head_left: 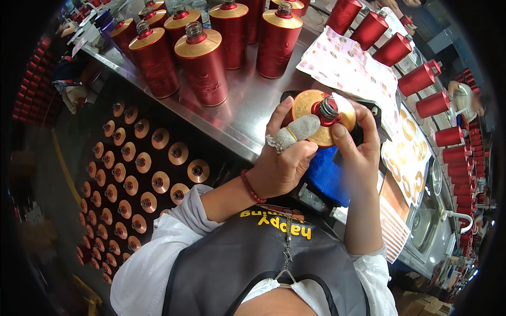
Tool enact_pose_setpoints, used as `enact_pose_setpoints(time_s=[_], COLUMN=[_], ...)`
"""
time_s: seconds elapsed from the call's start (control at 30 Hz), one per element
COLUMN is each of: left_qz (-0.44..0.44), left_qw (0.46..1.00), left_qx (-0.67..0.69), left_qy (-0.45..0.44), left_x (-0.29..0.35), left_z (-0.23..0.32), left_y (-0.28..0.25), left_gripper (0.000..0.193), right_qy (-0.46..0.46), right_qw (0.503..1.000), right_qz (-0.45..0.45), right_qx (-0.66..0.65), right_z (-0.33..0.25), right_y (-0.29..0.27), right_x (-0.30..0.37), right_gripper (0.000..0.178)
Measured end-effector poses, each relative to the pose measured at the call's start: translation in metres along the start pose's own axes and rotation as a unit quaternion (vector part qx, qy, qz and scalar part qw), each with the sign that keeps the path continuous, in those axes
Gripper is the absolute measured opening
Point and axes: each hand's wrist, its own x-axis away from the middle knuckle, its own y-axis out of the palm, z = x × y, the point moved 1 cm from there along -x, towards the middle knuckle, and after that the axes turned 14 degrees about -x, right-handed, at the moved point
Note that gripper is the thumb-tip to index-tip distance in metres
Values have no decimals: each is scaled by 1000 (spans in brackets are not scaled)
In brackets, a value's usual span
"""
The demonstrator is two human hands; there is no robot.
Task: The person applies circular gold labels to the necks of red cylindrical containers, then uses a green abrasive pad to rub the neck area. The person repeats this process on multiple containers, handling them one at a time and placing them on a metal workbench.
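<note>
Between my two hands, a red bottle [328, 108] with a gold shoulder and a bare threaded glass neck tilts toward me. My left hand [290, 163] is closed on its left side, and a pale fabric finger cover [304, 128] on one digit presses against the gold shoulder near the neck. My right hand [363, 145] grips the other side, its thumb lying on the shoulder's lower edge. The bottle's body is mostly hidden under the shoulder and my hands. Below it a blue cloth [327, 171] shows in part.
Several uncapped red bottles [203, 68] stand on the steel table [232, 116]. Rows of similar bottles [159, 137] fill the floor at left. Printed sheets [350, 63] and gold ring-shaped pieces [408, 129] lie at right, near a sink [424, 226] and more bottles [419, 77].
</note>
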Motion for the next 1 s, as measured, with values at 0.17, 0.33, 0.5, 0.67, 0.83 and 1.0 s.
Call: enact_pose_setpoints(time_s=[0.17, 0.33, 0.5, 0.67, 0.83, 1.0], left_qz=[-29, -58, -111, -54, -44, -80], left_qw=[998, 998, 992, 989, 999, 993], left_qx=[-42, -27, -50, -131, -12, -87], left_qy=[25, -25, -18, 46, 0, -7], left_x=[3, -8, -9, 9, -4, -8], left_z=[0, 23, 17, 25, 10, 32], left_y=[-1, -10, -10, 2, -16, -9], left_gripper=[44, 40, 31, 31, 30, 37], right_qy=[-11, -47, -62, -38, -31, -17], right_qw=[999, 999, 994, 997, 998, 1000], right_qz=[-26, 9, 58, 38, -47, 10], right_qx=[-28, 9, 64, 48, -2, -4], right_z=[3, 10, 7, 6, -4, 2], right_y=[-8, -6, 2, 0, -15, -4], right_x=[-6, 3, 16, 15, -5, 7], right_gripper=[18, 19, 20, 22, 26, 22])
